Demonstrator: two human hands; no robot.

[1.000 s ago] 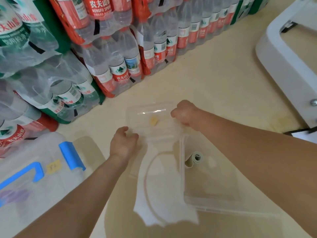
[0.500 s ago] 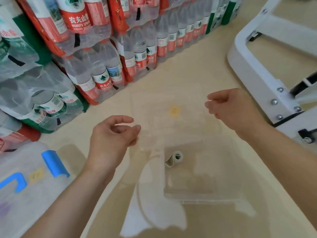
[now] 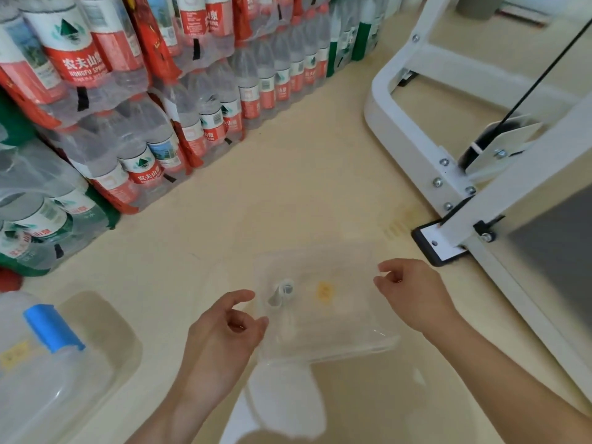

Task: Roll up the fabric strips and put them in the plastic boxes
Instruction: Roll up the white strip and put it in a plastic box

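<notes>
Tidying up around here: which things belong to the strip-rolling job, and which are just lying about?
Job: clear plastic box, rolled strip inside it, loose white fabric by its near side.
Lying about: bottled water packs, white metal frame, storage bin with blue latch.

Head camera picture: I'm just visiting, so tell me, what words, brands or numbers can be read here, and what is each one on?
"农夫山泉": red label of the big water bottle, top left.
"NONGFU SPRIN": same label, line below; the end curves out of sight.
"农夫山泉": red label of the lower bottle.
Yellow sticker on the clear plastic box: too blurred to read.
Yellow tag on the storage bin: too blurred to read.
Other bottle labels: too small to read.
</notes>
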